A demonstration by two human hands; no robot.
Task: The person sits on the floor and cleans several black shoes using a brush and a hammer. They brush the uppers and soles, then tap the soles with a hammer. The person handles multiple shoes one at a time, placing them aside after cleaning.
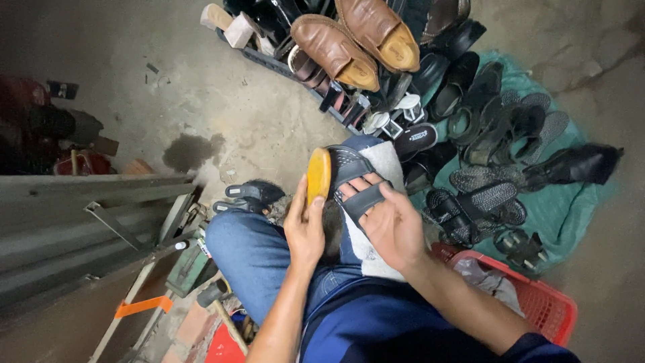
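A black slip-on sandal [349, 176] rests on a white cloth [388, 161] draped over my blue-jeaned knee. My right hand [393, 227] grips the sandal by its wide strap, fingers hooked over it. My left hand [304, 225] holds a shoe brush [318, 176] with an oval yellow-orange wooden back, set against the sandal's left edge. The brush's bristles are mostly hidden between my hand and the sandal.
A pair of brown leather shoes [356, 42] tops a rack of dark footwear ahead. Several black sandals and shoes lie on a teal cloth [571, 202] to the right. A red plastic basket [544, 302] sits by my right arm. Grey metal panels [74, 222] and tools crowd the left.
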